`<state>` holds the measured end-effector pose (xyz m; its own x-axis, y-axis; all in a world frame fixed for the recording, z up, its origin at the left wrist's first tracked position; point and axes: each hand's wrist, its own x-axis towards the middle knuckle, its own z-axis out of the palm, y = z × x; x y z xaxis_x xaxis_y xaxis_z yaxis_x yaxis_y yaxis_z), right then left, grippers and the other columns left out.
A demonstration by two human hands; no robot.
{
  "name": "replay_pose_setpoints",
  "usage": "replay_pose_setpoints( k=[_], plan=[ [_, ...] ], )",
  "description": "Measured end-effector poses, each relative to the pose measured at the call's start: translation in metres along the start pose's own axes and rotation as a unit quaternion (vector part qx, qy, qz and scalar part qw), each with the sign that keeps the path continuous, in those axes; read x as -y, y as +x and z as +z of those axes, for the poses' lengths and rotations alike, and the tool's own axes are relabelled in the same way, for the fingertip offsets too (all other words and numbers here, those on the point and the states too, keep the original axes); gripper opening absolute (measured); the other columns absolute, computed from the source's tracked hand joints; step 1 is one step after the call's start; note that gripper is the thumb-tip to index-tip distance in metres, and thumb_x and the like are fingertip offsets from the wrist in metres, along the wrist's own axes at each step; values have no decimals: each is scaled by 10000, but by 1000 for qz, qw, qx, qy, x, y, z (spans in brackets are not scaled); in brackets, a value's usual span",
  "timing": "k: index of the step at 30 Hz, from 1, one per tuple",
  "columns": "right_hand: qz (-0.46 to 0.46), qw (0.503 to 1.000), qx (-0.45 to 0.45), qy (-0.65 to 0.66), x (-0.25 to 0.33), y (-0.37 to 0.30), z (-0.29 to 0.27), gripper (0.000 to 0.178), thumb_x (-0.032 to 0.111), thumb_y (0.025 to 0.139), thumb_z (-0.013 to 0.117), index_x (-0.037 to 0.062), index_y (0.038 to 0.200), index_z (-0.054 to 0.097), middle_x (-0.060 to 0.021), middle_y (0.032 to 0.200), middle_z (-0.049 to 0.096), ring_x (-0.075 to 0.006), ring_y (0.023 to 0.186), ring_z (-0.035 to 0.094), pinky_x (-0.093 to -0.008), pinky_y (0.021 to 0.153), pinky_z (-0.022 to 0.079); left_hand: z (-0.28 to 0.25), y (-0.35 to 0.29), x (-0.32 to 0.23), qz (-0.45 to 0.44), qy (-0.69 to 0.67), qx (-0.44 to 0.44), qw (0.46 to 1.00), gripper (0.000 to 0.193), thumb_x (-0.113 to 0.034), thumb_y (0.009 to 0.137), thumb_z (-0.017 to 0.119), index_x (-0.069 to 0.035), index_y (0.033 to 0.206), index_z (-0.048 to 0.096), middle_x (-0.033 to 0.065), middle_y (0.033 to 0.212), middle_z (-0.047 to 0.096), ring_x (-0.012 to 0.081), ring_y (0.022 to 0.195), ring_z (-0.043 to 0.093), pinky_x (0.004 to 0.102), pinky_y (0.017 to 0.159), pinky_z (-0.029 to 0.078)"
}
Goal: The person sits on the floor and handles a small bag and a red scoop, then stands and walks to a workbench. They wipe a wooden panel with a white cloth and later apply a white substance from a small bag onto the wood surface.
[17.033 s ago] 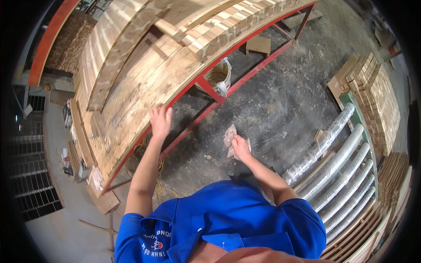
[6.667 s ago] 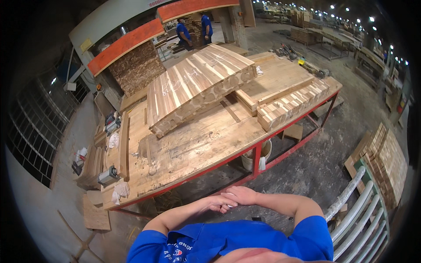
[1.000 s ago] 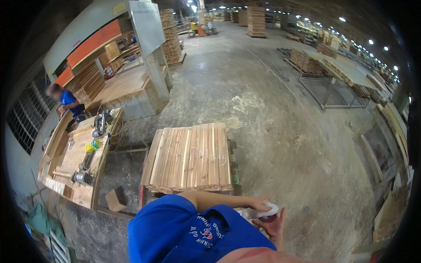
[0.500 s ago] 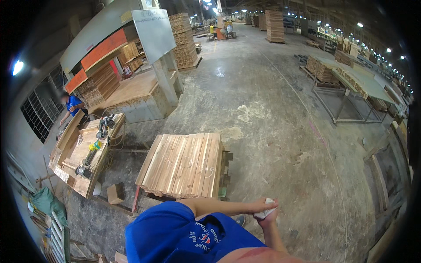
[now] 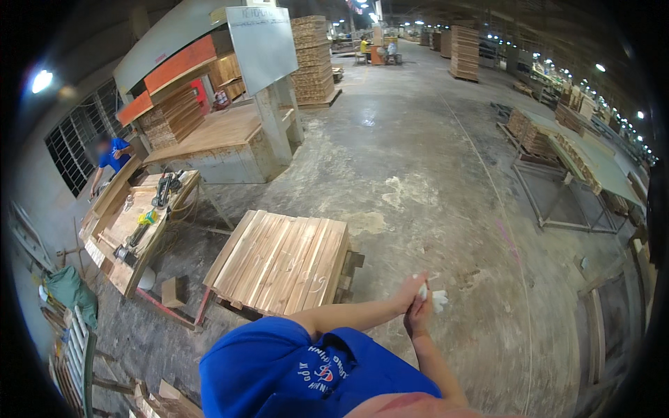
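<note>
meeting over the concrete floor [image 5: 446, 174], both hands [image 5: 417, 306] seem to clasp a white cloth [image 5: 437, 298].

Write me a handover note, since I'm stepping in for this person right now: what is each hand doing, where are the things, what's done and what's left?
Left hand: raised in front of the body, meeting the right hand, fingers on a small white crumpled piece, perhaps cloth or paper.
Right hand: just under the left, also against the white piece; which hand truly grips it I cannot tell.
Things: a stack of wooden planks lies to the left on the concrete floor; a workbench with tools stands further left.
Done: the white piece is in hand.
Left: nothing on the planks is being touched yet.
</note>
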<state>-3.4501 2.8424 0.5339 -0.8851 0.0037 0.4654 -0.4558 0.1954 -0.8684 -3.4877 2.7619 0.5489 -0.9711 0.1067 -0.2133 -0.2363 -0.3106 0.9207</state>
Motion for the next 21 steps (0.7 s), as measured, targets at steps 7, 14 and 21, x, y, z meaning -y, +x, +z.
replay_pose_setpoints(
  k=[7,14,21],
  plan=[
    [471,730,227,441,-42,-7,-7,318,226,938,424,58,1203,477,-52,998,590,-180,783,588,-260,569,473,-55,-8,13,-164,-236,-158,945,734,-692,868,296,-22,1047,535,158,925,629,325,817,621,475,754,508],
    [492,467,622,391,-38,-69,-10,346,313,907,530,129,1199,510,-10,866,614,-134,701,595,-236,485,462,-76,-133,83,-191,-55,-249,948,655,-629,908,308,-123,1307,423,122,1074,613,268,933,605,446,808,492],
    [325,596,726,110,20,-101,6,639,459,831,598,189,1360,363,-12,1223,517,-186,989,550,-403,651,526,-64,-301,118,-142,-199,-301,922,709,-601,873,433,-231,1430,198,132,1463,192,487,1269,278,664,924,339]
  ],
)
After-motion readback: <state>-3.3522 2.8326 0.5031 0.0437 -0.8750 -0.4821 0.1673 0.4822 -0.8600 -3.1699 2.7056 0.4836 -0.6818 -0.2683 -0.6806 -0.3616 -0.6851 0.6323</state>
